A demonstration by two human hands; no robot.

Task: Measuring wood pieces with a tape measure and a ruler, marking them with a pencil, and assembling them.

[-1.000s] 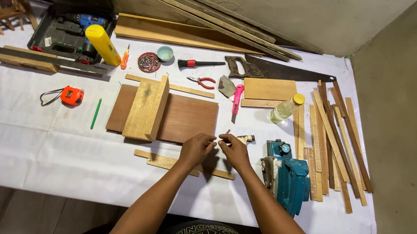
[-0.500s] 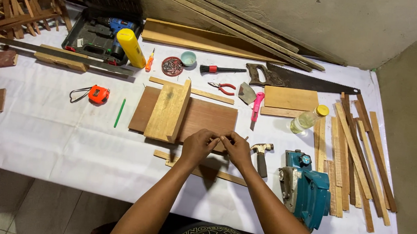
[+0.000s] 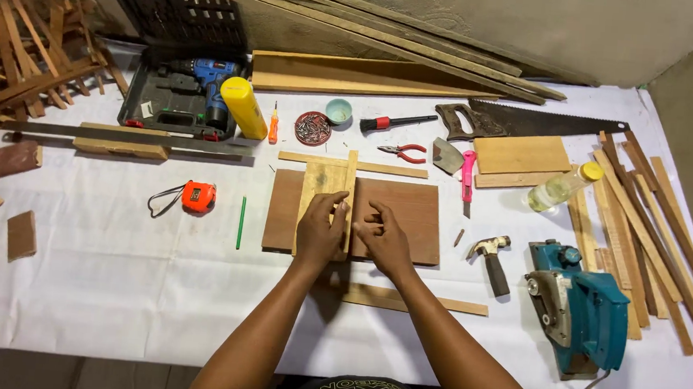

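My left hand [image 3: 319, 233] rests on a light wooden piece [image 3: 323, 177], its fingers gripping the raised strip along the piece's right edge. That piece lies on a flat brown board [image 3: 402, 211] in the middle of the white-covered table [image 3: 112, 284]. My right hand [image 3: 384, 242] lies on the brown board just right of the left hand, fingertips pointing toward it. Whether it pinches something small is hidden. A thin wooden strip [image 3: 416, 302] lies near the table's front, under my forearms.
A hammer [image 3: 490, 260] and a teal circular saw [image 3: 582, 308] lie to the right, with several wooden strips [image 3: 653, 232] beyond. A tape measure [image 3: 198, 196] and a green pencil [image 3: 240, 222] are on the left. Pliers [image 3: 402, 151], a dish of nails [image 3: 313, 127], a handsaw [image 3: 522, 121] and a drill case [image 3: 178, 97] are at the back.
Both hands have moved forward from the near strip onto the brown board. My left hand now lies on the light wooden piece. The view has also shifted.
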